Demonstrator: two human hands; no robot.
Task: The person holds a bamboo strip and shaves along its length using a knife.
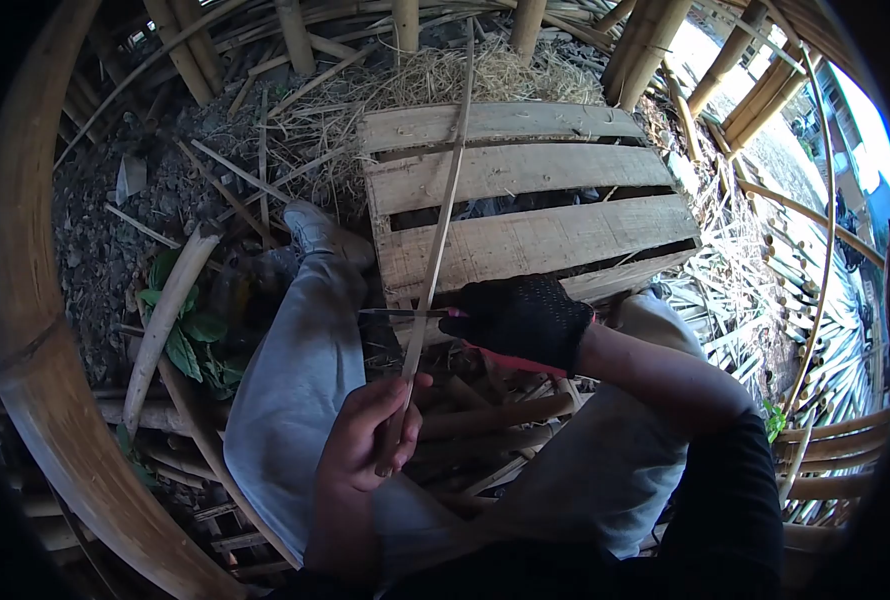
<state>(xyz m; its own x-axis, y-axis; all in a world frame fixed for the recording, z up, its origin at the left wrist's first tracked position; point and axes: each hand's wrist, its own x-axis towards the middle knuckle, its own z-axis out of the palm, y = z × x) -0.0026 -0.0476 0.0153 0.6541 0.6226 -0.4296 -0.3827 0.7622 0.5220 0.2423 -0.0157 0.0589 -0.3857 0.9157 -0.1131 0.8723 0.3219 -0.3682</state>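
My bare left hand (373,432) is closed round the lower end of a long, thin bamboo strip (445,215). The strip slants up and away from me, passing over the wooden slatted crate (525,170). In a black glove with a pink-red edge, my right hand (520,322) grips a knife, its handle mostly hidden by the fingers. The narrow knife blade (390,313) points left and crosses the strip just above my left hand. Blade and strip appear to touch.
A thick bamboo pole (35,350) curves along the left side. Near my left leg stand a cut bamboo piece (170,325) and green leaves (190,345). Straw (465,80) lies behind the crate. Many cut bamboo pieces (825,330) are heaped at the right.
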